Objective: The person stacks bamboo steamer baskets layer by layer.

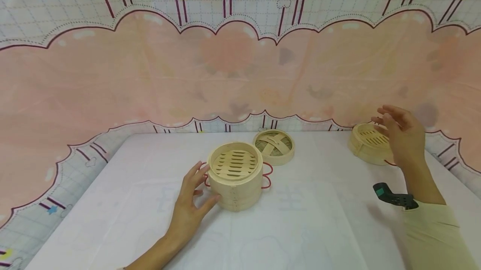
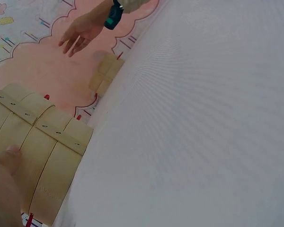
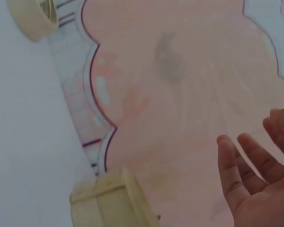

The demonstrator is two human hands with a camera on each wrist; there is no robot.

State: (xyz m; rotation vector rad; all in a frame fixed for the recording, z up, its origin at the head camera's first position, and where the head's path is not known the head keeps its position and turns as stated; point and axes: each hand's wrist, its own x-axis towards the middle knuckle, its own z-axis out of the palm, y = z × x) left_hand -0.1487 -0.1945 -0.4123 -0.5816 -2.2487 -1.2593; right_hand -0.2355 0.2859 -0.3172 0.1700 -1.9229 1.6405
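A stack of round bamboo steamer baskets (image 1: 236,190), with a slatted floor visible inside the top one and red loop handles at its sides, stands on the table. My left hand (image 1: 191,205) rests against its left side, the fingers near the rim and the thumb at the front wall. In the left wrist view, that thumb (image 2: 9,158) lies on the bamboo wall. Over at the right, my right hand (image 1: 406,140) is raised with loosely bent fingers and nothing in it. It overlaps a single steamer basket (image 1: 370,147) at the table's back right.
Just behind the stack lies a round woven bamboo lid (image 1: 274,147) with crossed strips. White cloth covers the table (image 1: 312,224). A patterned curtain (image 1: 225,82) hangs along its back edge. A dark device (image 1: 392,197) is strapped to the right wrist.
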